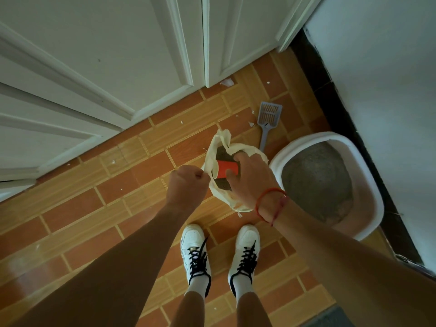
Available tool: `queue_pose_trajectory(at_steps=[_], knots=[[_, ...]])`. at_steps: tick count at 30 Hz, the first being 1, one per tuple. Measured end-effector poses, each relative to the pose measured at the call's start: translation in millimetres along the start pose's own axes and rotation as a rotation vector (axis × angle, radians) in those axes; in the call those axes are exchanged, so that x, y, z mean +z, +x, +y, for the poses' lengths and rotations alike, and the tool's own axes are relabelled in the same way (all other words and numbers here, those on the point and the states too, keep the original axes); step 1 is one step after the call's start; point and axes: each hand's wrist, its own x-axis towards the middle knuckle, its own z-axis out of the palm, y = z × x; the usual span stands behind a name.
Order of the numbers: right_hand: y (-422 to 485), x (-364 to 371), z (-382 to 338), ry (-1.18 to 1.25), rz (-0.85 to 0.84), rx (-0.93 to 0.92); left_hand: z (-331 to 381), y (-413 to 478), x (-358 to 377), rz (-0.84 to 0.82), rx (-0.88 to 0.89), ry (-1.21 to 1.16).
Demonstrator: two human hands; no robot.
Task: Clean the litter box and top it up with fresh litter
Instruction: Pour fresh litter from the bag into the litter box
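Red cup [224, 168] half hidden under right hand [252, 182] inside bag [210, 160].

Red wrist cord [257, 204]; white sneakers [194, 241], black laces [197, 258].

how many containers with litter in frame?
2. The cream bag, rim gripped by the left hand, right hand holding a red cup inside it; the white litter box right of it, by the wall. Others may lie out of frame.
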Motion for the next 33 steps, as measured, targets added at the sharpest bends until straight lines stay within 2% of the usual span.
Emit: queue_pose_trajectory(at_steps=[5, 8, 14, 20, 27, 33], knots=[[-9, -29, 18, 0.031, 0.169, -0.083, 7, 0, 1, -0.002, -0.013, 0.032], [-3, -34, 38, 0.042, 0.231, -0.020, 11, 4, 6, 0.009, -0.008, 0.079], [8, -27, 66, 0.069, 0.082, 0.214, 13, 8, 15, -0.016, -0.012, 0.154], [16, -19, 71, 0.013, 0.081, 0.298, 10, 13, 19, -0.003, -0.065, 0.134], [29, -13, 78, -0.127, 0.030, 0.278, 5, 18, 16, 0.051, -0.043, 0.190], [27, -19, 86, -0.121, 0.066, 0.295, -5, 16, 11, 0.051, -0.062, 0.175]])
